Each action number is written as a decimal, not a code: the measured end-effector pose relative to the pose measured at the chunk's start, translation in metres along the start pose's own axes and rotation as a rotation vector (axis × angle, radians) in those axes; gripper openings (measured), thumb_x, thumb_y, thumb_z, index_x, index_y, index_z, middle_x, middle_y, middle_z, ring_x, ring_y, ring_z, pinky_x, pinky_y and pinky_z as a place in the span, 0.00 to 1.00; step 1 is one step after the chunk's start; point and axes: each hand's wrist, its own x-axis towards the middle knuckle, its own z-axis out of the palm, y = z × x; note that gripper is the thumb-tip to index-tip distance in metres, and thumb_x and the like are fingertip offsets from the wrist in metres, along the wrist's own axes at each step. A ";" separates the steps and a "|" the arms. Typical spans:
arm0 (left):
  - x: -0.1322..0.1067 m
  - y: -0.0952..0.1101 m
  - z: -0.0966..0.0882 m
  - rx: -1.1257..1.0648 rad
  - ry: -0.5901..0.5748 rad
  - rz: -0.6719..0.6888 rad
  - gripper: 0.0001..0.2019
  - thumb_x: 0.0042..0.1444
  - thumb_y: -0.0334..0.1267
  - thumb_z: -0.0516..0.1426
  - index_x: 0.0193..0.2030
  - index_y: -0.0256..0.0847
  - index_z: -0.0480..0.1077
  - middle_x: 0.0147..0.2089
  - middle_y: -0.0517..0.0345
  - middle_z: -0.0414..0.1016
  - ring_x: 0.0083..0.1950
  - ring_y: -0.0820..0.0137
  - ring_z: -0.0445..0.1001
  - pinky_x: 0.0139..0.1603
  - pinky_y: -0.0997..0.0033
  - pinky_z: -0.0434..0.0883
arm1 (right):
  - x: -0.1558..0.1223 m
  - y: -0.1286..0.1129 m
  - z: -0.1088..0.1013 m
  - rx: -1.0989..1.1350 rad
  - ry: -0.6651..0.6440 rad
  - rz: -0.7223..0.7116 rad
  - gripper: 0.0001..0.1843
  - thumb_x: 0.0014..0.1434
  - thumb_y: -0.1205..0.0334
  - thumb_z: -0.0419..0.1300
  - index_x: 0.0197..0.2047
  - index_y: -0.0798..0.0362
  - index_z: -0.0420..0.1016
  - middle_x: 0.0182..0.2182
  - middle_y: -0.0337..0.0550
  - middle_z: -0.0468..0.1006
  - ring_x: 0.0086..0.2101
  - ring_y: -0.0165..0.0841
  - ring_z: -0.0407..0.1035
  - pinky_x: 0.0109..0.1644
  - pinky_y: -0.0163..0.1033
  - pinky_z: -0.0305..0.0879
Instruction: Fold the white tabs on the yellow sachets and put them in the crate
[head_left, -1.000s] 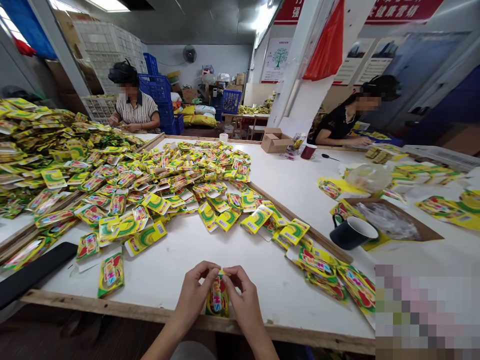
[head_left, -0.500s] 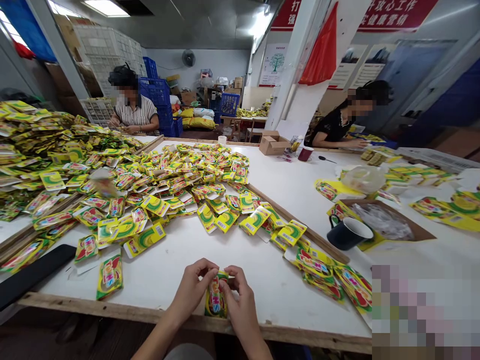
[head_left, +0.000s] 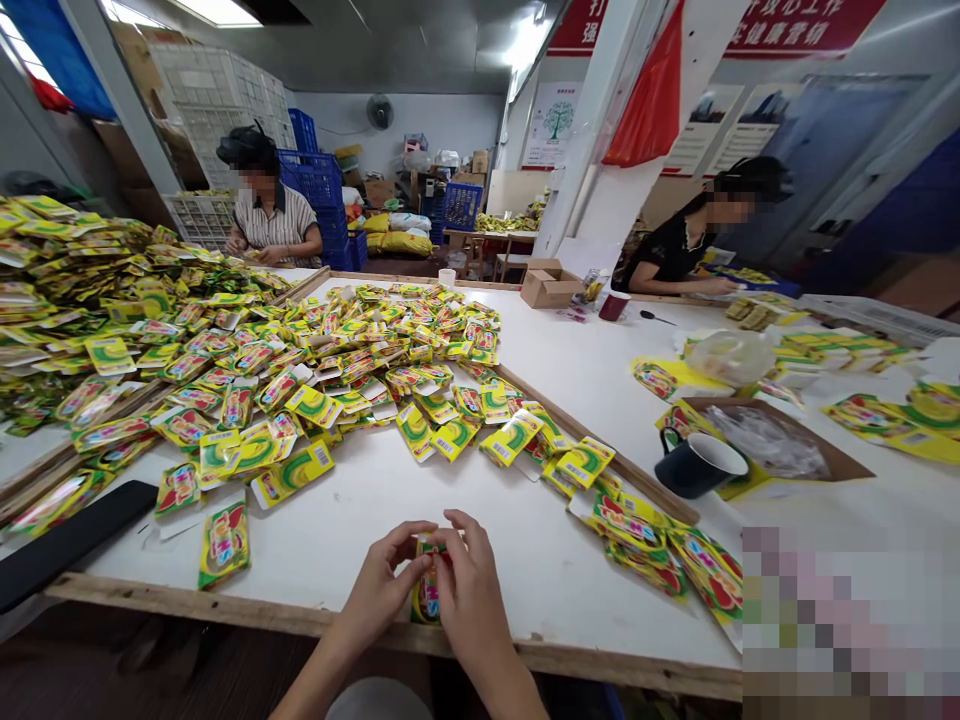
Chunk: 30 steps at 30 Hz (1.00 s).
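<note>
A small yellow-and-green printed carton stands between my hands at the table's front edge. My left hand grips its upper left side, thumb against the front and fingers curled over the top. My right hand is at the upper right, its thumb and a finger pinching near the carton's top edge while other fingers stick up. Both hands cover much of the carton's top. A similar carton lies flat to the left, and a large heap of such cartons spreads beyond.
A black elongated object lies at the left edge. Wooden strips divide the white table. To the right are a dark mug, an opened box with clear plastic and more cartons. Two people work across the table.
My right hand's fingers have lifted and shifted left over the carton's top, hiding more of it. A blurred object above the left part of the heap is gone.
</note>
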 end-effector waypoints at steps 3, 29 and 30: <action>0.000 0.003 0.002 -0.021 0.003 0.018 0.16 0.59 0.43 0.56 0.52 0.42 0.72 0.44 0.52 0.79 0.44 0.64 0.75 0.48 0.67 0.71 | 0.007 -0.007 0.001 0.000 -0.028 0.004 0.16 0.55 0.77 0.49 0.40 0.50 0.70 0.49 0.50 0.68 0.51 0.42 0.64 0.53 0.51 0.65; 0.016 0.015 -0.013 0.074 -0.023 -0.042 0.10 0.57 0.42 0.57 0.35 0.37 0.74 0.32 0.54 0.78 0.35 0.66 0.75 0.37 0.71 0.70 | 0.014 -0.006 -0.004 0.228 -0.076 0.134 0.07 0.56 0.70 0.53 0.37 0.49 0.67 0.35 0.40 0.72 0.38 0.35 0.69 0.43 0.38 0.65; 0.013 0.013 -0.011 0.033 0.008 -0.044 0.11 0.57 0.43 0.57 0.35 0.37 0.74 0.33 0.53 0.78 0.37 0.66 0.75 0.39 0.70 0.70 | 0.012 -0.004 -0.003 0.236 -0.070 0.137 0.06 0.57 0.69 0.54 0.38 0.49 0.68 0.35 0.40 0.73 0.38 0.35 0.69 0.43 0.38 0.65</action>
